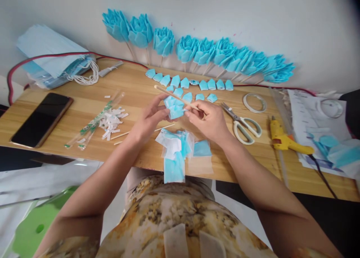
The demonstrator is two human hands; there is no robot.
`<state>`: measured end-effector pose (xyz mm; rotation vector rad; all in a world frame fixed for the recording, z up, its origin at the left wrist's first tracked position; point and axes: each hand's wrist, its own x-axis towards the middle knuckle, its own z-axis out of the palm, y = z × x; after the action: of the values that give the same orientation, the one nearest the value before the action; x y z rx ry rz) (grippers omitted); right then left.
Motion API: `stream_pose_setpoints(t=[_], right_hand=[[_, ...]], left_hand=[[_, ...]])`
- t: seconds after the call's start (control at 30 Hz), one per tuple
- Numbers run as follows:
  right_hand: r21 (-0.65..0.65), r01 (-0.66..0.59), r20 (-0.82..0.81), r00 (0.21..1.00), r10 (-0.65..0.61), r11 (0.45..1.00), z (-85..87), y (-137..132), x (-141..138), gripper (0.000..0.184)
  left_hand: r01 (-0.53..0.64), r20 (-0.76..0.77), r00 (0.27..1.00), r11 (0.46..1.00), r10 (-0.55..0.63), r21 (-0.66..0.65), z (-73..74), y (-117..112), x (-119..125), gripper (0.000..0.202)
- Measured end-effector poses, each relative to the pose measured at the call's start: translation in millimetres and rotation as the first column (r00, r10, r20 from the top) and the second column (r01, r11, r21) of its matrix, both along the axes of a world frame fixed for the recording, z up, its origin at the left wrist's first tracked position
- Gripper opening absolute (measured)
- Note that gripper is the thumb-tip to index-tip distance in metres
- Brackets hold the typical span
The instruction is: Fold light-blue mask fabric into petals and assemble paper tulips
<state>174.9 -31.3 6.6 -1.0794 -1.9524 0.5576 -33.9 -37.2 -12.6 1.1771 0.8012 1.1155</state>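
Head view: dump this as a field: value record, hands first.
left hand: holds blue piece
right hand: holds wooden stick
stick pose: slants across the blue piece in view; contact unclear
beyond hands: folded blue petals, blue flowers on sticks along the wall
right side: scissors, tape roll, yellow glue gun
left side: phone, white scraps
near edge: blue and white sheets
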Motion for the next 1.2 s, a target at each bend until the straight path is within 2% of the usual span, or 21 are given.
stream_pose_setpoints(t=[0.13, 0.23, 0.37, 0.43, 0.53, 0.63, 0.73, 0.83, 0.97, 1.2], right_hand=[[0.017, -0.002, -0.015, 1.000, 0.002, 1.000, -0.1, -2, 0, 0.006], [0.006, 0.009, -0.013, 1.000, -0.008, 1.000, -0.7, -2, 1, 0.006], [0.021, 0.016, -0.008, 1.000, -0.016, 1.000, -2.9, -2, 2, 0.007], [0.037, 0.002, -0.009, 1.000, -0.001, 0.999, -4.0, -2, 2, 0.008], [0.029, -0.020, 0.010, 1.000, 0.020, 0.999, -4.3, -3, 3, 0.010], [-0.032, -0.024, -0.001, 1.000, 0.024, 0.999, -1.7, -5, 5, 0.021], [-0.122, -0.028, -0.078, 0.997, 0.019, 0.992, 2.8, -6, 9, 0.030], [-0.164, -0.016, -0.158, 0.987, -0.010, 0.986, 4.6, -6, 13, 0.026], [-0.122, 0.032, -0.134, 0.990, -0.049, 0.992, 0.6, -6, 10, 0.011], [-0.019, 0.047, -0.009, 0.999, -0.047, 0.999, -5.0, -8, 2, 0.013]], left_hand=[[0.056, 0.092, 0.994, 0.996, -0.050, -0.063, -1.3, 2, -1, 0.058], [0.057, 0.119, 0.992, 0.994, -0.046, -0.090, -2.6, 4, -1, 0.068], [0.036, 0.011, 0.999, 0.998, -0.036, -0.042, -3.2, 4, -1, 0.087], [0.034, -0.044, 0.998, 0.999, -0.035, -0.027, -2.4, 3, -1, 0.091], [0.000, -0.100, 0.995, 0.999, -0.003, -0.032, -0.5, 1, -1, 0.085], [-0.036, -0.144, 0.989, 0.999, 0.030, -0.035, -0.3, 0, 0, 0.079], [-0.087, -0.150, 0.985, 0.996, 0.084, -0.014, -2.4, 1, 0, 0.076], [-0.128, -0.151, 0.980, 0.992, 0.128, 0.008, -3.4, 2, 0, 0.075], [-0.162, -0.154, 0.974, 0.986, 0.166, 0.037, -0.3, 0, 1, 0.072], [-0.144, -0.136, 0.980, 0.989, 0.145, 0.014, 2.0, -1, 6, 0.071]])
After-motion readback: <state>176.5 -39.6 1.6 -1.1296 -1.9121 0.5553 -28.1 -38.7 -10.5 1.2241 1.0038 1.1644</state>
